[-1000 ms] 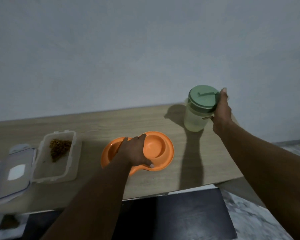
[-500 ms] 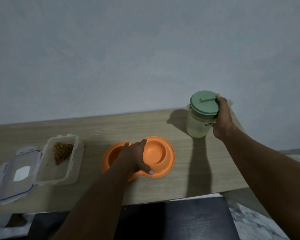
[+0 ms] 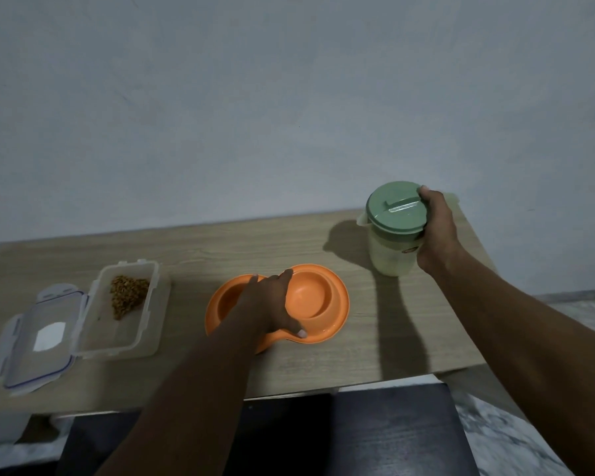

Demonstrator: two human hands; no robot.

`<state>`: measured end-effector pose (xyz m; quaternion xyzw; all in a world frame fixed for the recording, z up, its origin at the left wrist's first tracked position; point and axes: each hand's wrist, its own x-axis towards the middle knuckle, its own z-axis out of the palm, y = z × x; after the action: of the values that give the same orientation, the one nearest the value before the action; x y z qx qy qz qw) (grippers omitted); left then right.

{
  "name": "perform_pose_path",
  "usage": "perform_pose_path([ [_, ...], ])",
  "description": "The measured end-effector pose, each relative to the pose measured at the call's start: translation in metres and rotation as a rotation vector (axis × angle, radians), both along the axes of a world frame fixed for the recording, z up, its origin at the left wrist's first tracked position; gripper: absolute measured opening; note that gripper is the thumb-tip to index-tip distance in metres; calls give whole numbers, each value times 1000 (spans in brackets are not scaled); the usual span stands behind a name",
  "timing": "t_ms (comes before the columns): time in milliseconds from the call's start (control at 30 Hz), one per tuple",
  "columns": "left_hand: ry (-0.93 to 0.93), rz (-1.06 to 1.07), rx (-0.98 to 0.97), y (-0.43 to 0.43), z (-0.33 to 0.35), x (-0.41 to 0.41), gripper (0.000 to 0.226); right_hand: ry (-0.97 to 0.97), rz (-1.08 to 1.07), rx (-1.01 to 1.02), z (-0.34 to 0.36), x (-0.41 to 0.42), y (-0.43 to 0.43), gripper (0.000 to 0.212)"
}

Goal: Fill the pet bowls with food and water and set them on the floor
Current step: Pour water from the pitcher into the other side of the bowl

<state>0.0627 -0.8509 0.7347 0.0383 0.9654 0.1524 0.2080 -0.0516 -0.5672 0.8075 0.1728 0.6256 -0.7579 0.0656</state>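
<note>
An orange double pet bowl (image 3: 318, 297) lies on the wooden table (image 3: 220, 245), both wells empty as far as I can see. My left hand (image 3: 268, 305) rests across its middle ridge, thumb on the near rim, gripping it. At the table's back right stands a pale translucent water jug (image 3: 390, 249) with a green lid (image 3: 394, 207). My right hand (image 3: 438, 231) wraps around the jug's right side, fingertips at the lid's edge. An open clear container (image 3: 124, 310) with brown pet food (image 3: 128, 293) sits at the left.
The container's clear lid (image 3: 38, 341) lies flat to its left near the table's edge. A dark surface (image 3: 358, 438) lies below the table's front edge. A plain wall rises right behind the table. Marbled floor (image 3: 495, 438) shows at lower right.
The jug appears slightly raised and shifted in my right hand. The view has dropped a little. My left hand has stayed on the orange bowl.
</note>
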Motion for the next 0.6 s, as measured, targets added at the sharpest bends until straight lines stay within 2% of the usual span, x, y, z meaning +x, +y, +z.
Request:
perform_pose_path([
  [100, 18, -7, -12, 2, 3, 3, 135, 10, 32, 19, -2, 10, -6, 38],
  [367, 18, -1, -42, 5, 9, 7, 137, 101, 78, 123, -2, 32, -26, 42],
  [533, -1, 15, -27, 6, 13, 9, 137, 187, 115, 211, 0, 39, -36, 31],
  [600, 1, 15, -34, 7, 16, 10, 136, 211, 131, 244, -2, 40, -38, 33],
])
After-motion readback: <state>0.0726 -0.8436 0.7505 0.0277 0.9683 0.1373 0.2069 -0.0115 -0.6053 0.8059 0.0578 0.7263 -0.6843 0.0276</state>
